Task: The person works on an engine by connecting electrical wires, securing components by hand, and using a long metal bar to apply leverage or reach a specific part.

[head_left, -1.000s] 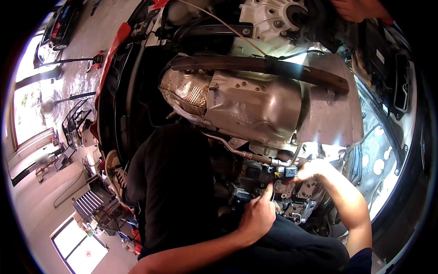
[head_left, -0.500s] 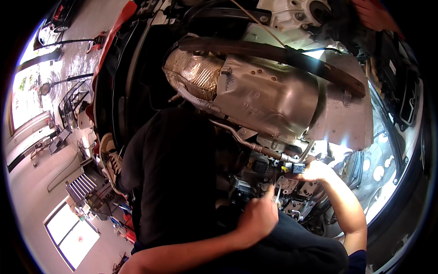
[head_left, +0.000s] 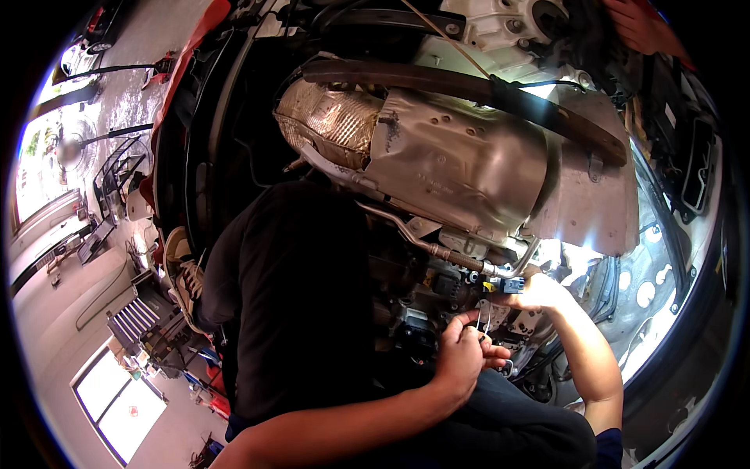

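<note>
Reaching with both hands toward the lower right corner of an opened engine bay (head_left: 211, 148). Grasping a slim metal tool (head_left: 489, 320) at the fingertips of the left hand (head_left: 462, 356), with its remaining fingers loosely curled; too small to tell its exact kind. Gripping, with the right hand (head_left: 537, 291), a dark connector (head_left: 509, 286) marked by a yellow part on its left side; partly hidden at the fingertips, so cannot tell how each finger sits. Keeping the two hands near each other, yet apart, with the tool just below the connector.

Running just above the connector and off toward the bay's left edge, a bent metal pipe (head_left: 404, 230). Spread above that, across the bay's middle, a dull metal heat shield (head_left: 469, 160), joined on its left by a crinkled, brass-toned cover (head_left: 324, 117). Slanting over both, a dark rusty bar (head_left: 469, 90). Near the bay's top edge, a pale cast housing (head_left: 508, 23); in its top right corner, a second person's hand (head_left: 637, 27) below a red sleeve.

Filling the bay's lower middle, a dark trouser leg (head_left: 297, 313). By its left edge, a tan shoe (head_left: 186, 273). Farther off to the left, a bright window (head_left: 121, 402) in a pale wall.
</note>
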A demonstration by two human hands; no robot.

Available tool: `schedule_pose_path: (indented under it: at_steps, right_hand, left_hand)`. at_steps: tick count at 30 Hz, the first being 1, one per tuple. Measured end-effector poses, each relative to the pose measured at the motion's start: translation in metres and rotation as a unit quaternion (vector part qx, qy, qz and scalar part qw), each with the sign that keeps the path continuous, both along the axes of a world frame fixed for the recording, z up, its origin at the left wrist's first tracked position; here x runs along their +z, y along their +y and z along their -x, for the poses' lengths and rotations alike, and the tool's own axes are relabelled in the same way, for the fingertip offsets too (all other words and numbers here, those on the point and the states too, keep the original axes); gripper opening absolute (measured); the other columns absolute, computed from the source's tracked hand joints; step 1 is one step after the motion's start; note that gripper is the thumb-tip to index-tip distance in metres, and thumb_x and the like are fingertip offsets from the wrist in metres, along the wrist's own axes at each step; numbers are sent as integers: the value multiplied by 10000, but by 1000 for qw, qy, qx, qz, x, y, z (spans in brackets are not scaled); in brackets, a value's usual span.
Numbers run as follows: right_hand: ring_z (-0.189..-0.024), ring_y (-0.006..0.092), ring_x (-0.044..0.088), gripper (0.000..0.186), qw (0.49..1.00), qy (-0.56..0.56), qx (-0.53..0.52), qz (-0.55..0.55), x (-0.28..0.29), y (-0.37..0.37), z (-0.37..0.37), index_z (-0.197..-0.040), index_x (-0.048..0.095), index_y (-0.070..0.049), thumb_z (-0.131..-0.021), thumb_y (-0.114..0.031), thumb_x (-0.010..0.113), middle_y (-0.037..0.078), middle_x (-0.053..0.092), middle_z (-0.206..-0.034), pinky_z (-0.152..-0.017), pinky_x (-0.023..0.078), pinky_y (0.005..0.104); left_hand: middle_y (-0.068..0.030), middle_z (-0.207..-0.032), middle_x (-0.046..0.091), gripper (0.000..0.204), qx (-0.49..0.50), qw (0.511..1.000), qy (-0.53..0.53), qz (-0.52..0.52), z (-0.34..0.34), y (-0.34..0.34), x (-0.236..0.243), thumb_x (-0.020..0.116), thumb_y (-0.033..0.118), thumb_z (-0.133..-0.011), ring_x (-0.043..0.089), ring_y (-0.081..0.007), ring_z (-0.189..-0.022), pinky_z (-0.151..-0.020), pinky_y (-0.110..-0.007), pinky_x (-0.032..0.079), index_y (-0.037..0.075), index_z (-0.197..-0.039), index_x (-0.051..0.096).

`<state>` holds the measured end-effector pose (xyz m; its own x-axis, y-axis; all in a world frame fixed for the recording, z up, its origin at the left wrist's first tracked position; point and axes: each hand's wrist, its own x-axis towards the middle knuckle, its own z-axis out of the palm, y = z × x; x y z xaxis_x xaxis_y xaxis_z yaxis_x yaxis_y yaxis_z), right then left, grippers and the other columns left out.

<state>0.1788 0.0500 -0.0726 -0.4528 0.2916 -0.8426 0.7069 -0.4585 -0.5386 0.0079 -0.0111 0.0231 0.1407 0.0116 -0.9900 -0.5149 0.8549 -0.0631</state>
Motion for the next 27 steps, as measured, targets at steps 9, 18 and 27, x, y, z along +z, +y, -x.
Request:
schedule_pose_path:
  at_steps: [9,18,27]
  right_hand:
    - [-946,214,640,580,996,-23,88,5,-33,-18,-22,-1209,644,-156,-797,-564,672,151,685,-1071,-854,512,345]
    - [-897,206,623,656,991,122,9,51,-79,-39,-30,-1278,575,-115,-780,-520,710,150,686,-1035,-830,517,350]
    - [-1054,245,601,865,978,205,-10,40,-73,-25,-26,-1480,331,-166,-766,-434,741,167,633,-1217,-921,497,362]
  left_hand:
    - [-40,-751,576,286,58,984,-152,76,-6,2,-10,334,59,-964,668,-229,-767,-679,-338,576,55,-1229,443]
    - [-192,-1196,553,420,-438,818,197,-317,18,-4,-9,614,89,-865,575,-268,-1101,-900,-372,490,-22,-1247,477]
    - [-193,-1220,524,248,-557,599,173,-549,28,2,4,645,70,-814,519,-366,-1162,-990,-420,447,-16,-1045,612]
